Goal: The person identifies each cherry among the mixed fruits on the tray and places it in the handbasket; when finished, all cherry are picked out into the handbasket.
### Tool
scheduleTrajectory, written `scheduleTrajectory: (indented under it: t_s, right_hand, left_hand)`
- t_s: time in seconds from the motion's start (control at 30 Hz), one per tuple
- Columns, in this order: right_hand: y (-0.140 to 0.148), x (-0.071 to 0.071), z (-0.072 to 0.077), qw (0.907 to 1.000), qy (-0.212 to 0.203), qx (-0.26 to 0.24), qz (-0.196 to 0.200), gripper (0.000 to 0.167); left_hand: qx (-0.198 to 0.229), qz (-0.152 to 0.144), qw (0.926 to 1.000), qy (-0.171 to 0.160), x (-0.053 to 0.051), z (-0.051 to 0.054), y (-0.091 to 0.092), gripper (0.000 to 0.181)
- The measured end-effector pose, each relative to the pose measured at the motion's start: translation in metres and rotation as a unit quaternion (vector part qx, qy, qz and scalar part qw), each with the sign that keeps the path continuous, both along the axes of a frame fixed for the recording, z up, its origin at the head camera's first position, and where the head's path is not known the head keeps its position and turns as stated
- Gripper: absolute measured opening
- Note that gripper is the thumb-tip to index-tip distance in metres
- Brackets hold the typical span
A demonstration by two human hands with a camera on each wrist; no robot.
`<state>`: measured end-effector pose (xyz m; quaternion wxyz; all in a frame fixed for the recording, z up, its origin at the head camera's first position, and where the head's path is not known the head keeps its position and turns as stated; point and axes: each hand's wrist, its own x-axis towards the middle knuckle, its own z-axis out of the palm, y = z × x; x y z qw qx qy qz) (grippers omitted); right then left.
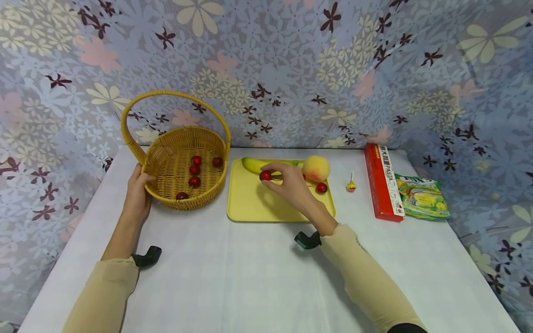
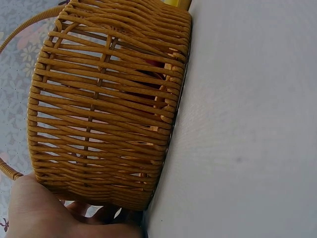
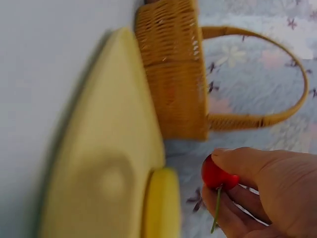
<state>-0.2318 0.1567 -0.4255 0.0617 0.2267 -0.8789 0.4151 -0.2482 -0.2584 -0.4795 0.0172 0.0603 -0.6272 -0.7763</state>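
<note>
My right hand (image 1: 288, 184) pinches a red cherry (image 3: 214, 174) between thumb and fingers; its green stem hangs free in the right wrist view. The hand is above a yellow tray (image 1: 245, 210). On the tray lie a banana (image 1: 251, 164), a peach (image 1: 316, 168) and another cherry (image 1: 321, 188); the hand hides part of the banana. At the left, my left hand (image 1: 137, 189) grips the near-left rim of a wicker basket (image 1: 204, 200), its thumb over the edge. Several cherries (image 1: 194, 181) lie inside the basket.
Right of the tray lies a small wrapped lollipop (image 1: 351, 186). Farther right are a red pasta box (image 1: 381, 185) and a green and yellow snack bag (image 1: 422, 196). The basket's tall handle (image 1: 175, 93) arches above it. A floral cloth hangs behind the white table (image 1: 233, 277).
</note>
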Motion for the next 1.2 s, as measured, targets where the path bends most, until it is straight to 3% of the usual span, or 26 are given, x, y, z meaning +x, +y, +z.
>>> scheduleTrajectory:
  t_s: [0.17, 0.4, 0.8, 1.2]
  right_hand:
    - [-0.028, -0.006, 0.019, 0.9993, 0.011, -0.017, 0.031, 0.032]
    - [-0.060, -0.013, 0.026, 0.9979, 0.020, -0.038, 0.049, 0.033]
    - [-0.124, -0.020, 0.027, 0.9883, 0.073, 0.086, 0.102, 0.035]
    - [-0.167, -0.043, 0.045, 0.9866, 0.065, 0.101, 0.111, 0.035]
  left_hand:
    - [0.003, 0.002, 1.0000, 0.003, 0.001, 0.000, 0.000, 0.069]
    - [0.003, -0.001, 0.9999, 0.010, 0.001, 0.001, 0.001, 0.068]
    - [0.002, 0.009, 0.9999, -0.005, 0.005, -0.001, -0.002, 0.069]
    - [-0.002, 0.008, 0.9999, -0.007, 0.001, 0.001, 0.001, 0.070]
